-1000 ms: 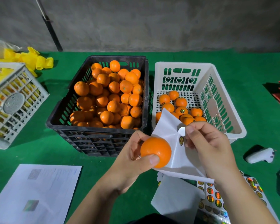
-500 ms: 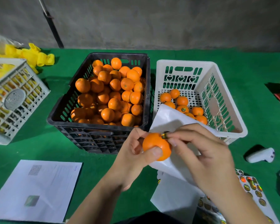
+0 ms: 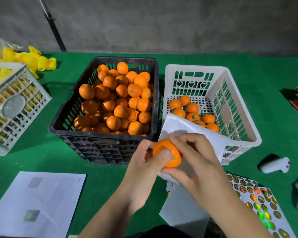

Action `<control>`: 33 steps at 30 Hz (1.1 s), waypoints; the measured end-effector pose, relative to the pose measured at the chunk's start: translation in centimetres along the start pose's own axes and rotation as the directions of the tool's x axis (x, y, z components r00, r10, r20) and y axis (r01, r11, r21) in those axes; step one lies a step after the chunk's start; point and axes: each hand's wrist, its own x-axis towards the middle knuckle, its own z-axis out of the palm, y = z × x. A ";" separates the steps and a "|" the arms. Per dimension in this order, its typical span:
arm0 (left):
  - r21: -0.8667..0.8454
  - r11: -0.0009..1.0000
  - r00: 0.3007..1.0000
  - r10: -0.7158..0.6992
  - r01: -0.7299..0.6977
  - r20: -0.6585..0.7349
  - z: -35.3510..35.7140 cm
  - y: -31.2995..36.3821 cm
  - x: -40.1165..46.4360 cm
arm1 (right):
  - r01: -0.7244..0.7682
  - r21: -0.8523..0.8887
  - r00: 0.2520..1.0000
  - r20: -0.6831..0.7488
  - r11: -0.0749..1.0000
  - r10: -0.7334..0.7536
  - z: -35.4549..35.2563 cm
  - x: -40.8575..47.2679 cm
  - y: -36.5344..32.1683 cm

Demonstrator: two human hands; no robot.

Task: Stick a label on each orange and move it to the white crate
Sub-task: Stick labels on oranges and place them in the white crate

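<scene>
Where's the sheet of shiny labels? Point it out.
In the head view, the label sheet lies at lower right on the green table, beside the right forearm.

white crate [image 3: 241, 107] open above — backing sheet [image 3: 193, 129] overhangs.

Two hands [image 3: 170, 162], one black crate [image 3: 79, 107], one white crate [image 3: 237, 93], one grey crate [image 3: 12, 107]

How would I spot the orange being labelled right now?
Find the black crate heaped with oranges. Just in front of its near right corner, both hands meet around one orange. It is the only orange outside a crate, held in the air.
</scene>
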 end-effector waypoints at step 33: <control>0.511 0.831 0.945 0.313 -0.221 -0.099 -6.2 5.7 9.5 | -0.524 0.633 0.817 0.185 0.570 0.546 3.2 7.1 9.2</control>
